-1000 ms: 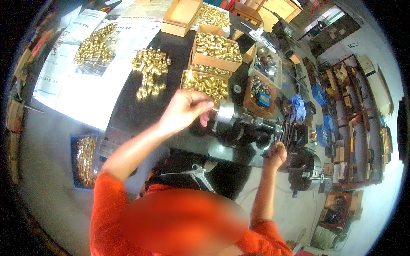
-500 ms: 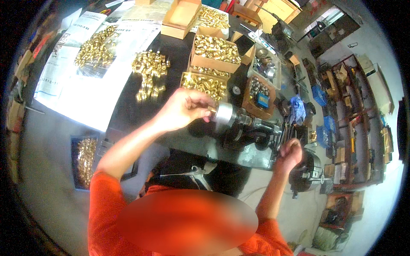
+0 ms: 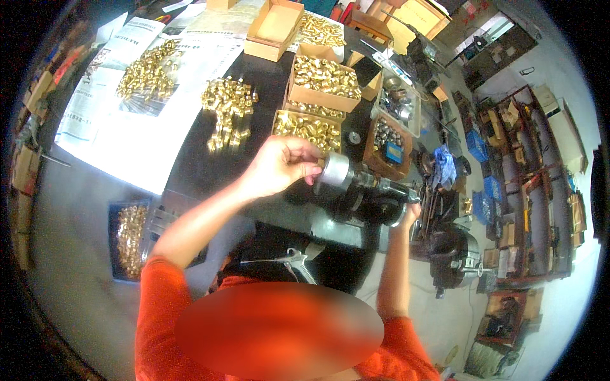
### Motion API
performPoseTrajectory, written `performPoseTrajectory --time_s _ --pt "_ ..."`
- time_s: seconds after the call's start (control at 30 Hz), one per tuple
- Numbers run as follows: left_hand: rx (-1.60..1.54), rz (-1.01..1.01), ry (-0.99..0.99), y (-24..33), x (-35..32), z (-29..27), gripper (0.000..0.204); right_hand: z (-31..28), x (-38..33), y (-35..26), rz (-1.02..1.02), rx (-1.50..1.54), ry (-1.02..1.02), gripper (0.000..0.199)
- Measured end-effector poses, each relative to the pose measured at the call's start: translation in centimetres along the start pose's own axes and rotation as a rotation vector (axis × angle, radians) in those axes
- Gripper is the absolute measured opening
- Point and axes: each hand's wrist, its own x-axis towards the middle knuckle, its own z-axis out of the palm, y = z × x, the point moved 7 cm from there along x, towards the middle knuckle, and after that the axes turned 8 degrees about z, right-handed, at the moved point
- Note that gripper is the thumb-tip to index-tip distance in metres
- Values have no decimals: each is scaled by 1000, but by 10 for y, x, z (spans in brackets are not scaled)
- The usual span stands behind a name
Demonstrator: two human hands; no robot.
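My left hand (image 3: pixel 279 166) is closed, with thumb and fingers pinching a small brass fitting (image 3: pixel 321 162) against the face of a silver steel cylinder (image 3: pixel 337 170). Most of the fitting is hidden by the fingers. The cylinder forms the left end of a dark bench machine (image 3: pixel 368 198) at the table's near edge. At the machine's right end my right hand (image 3: pixel 412 214) is closed, its fingers partly hidden behind the metal; what it grips does not show clearly. Just beyond the left hand stands a cardboard box of brass fittings (image 3: pixel 310 132).
Another box of brass fittings (image 3: pixel 325 79) stands farther back. A loose pile (image 3: pixel 227 108) lies on the dark table, another (image 3: pixel 149 73) on newspaper (image 3: pixel 146 140). A blue crate (image 3: pixel 129 241) sits low left. An air gun (image 3: pixel 286 259) lies before me; a vise (image 3: pixel 454 257) stands right.
My right hand has moved left and slightly up, to the machine's right end. My left hand stays at the steel cylinder. The whole view has shifted slightly.
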Motion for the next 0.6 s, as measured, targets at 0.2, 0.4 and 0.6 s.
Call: performPoseTrajectory --time_s 0.2,0.4,0.6 --pt "-1 -46 32 -1 1 5 8 -15 -24 3 178 80 47 22" --pt "195 -87 26 5 3 8 15 -4 54 -26 -441 -666 -81 18" --pt "186 -72 -24 1 2 3 29 43 -33 -126 -121 149 73 17"
